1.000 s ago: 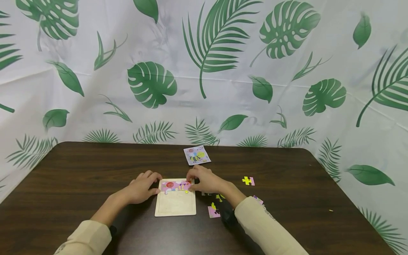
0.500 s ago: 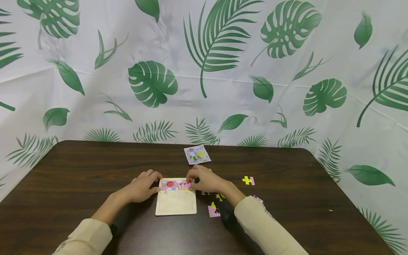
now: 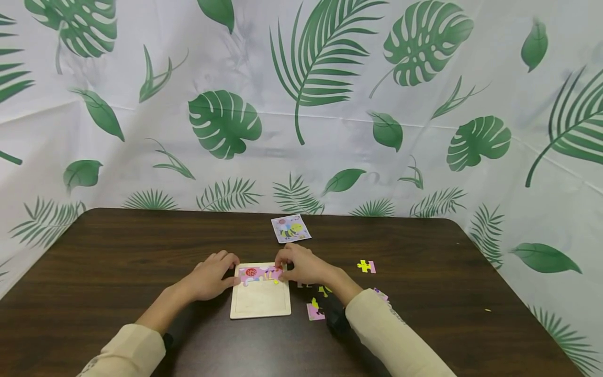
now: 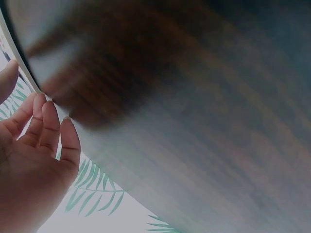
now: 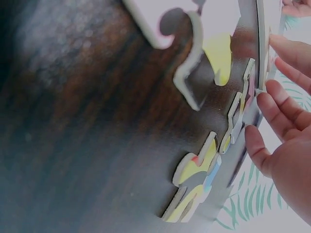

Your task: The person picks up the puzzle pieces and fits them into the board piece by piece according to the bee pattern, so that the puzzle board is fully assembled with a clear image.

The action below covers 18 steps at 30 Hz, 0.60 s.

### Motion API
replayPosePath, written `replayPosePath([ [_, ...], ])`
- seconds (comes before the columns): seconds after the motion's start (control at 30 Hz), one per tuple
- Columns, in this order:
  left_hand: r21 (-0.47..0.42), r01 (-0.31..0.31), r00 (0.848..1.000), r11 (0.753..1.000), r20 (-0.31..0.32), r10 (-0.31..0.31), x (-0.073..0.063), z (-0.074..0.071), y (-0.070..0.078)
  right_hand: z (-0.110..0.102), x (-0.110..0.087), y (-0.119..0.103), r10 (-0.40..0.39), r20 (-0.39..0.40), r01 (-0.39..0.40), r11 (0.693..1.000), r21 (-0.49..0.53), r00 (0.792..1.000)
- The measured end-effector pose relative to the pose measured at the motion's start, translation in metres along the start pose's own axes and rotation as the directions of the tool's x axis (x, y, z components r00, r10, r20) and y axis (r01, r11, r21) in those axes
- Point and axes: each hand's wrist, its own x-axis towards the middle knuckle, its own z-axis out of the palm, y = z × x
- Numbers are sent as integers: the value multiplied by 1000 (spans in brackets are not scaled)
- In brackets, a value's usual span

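A square wooden puzzle tray (image 3: 261, 302) lies flat on the table, with pink puzzle pieces (image 3: 251, 273) joined in a row along its far side. My left hand (image 3: 210, 276) holds the tray's left edge, its thumb near the row's left end. In the left wrist view, the fingertips (image 4: 48, 114) meet the tray's rim. My right hand (image 3: 305, 266) is at the far right corner, thumb and index finger bent around the row's right-hand puzzle piece (image 3: 271, 274). That piece is partly hidden by the fingers. The tray's near part shows bare wood.
Several loose puzzle pieces lie to the right: a yellow-and-pink piece (image 3: 366, 266), a pink piece (image 3: 315, 310), and others partly behind the right forearm. A bee picture card (image 3: 291, 229) lies beyond the tray. A leaf-print cloth (image 3: 339, 157) hangs behind the table.
Almost nothing differs. Both hands stay at the tray's far corners; the left thumb has edged slightly inward over the row's left end.
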Motion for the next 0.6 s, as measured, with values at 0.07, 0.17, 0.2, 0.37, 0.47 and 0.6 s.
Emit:
replayPosePath([
  [0.07,-1,0,1000,1000,-10,0,0,1,0,0,0,0,2,-1,-2,1000,1,1000],
  [0.17,-12,-2,1000,1000,-25,2,1,2,2,0,0,0,2,-1,-2,1000,0,1000],
  [0.2,-15,-2,1000,1000,-29,2,1,3,2,0,0,0,0,-3,0,1000,0,1000],
  [0.37,-13,-2,999,1000,-48,1,1,4,4,1,0,1,-3,-9,3,1000,2,1000],
  [0.47,-11,-1,999,1000,-49,0,1,5,4,1,0,1,-4,-8,4,1000,-3,1000],
  [0.6,-13,-1,999,1000,-47,0,1,5,4,1,0,1,0,-4,0,1000,-7,1000],
])
